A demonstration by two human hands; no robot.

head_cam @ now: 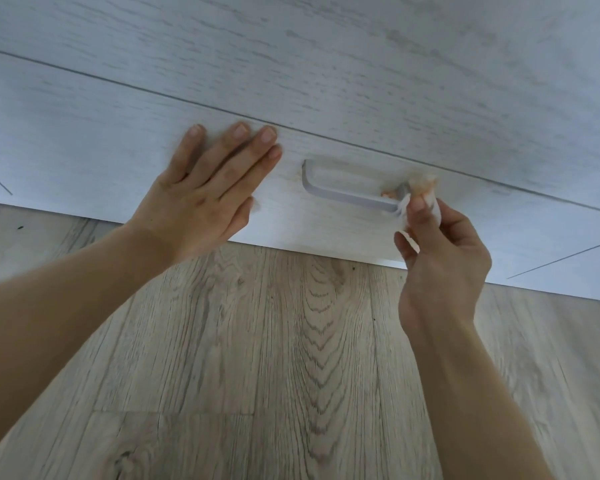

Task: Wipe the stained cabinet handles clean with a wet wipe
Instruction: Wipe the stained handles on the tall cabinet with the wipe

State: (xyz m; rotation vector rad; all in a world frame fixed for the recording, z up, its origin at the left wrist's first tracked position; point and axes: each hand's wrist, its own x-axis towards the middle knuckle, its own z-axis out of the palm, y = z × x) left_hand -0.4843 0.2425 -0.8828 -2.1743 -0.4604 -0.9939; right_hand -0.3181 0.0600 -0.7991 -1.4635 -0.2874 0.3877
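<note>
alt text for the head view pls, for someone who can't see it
The right hand presses a wet wipe, stained orange, around the right end of a pale drawer handle. The left hand lies flat on the drawer front beside the handle, above a wood-look floor.

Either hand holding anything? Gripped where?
Right hand pinches a wet wipe by its lower bunched part, pressing it around the handle's right end. Left hand holds nothing, flat on the drawer front.
</note>
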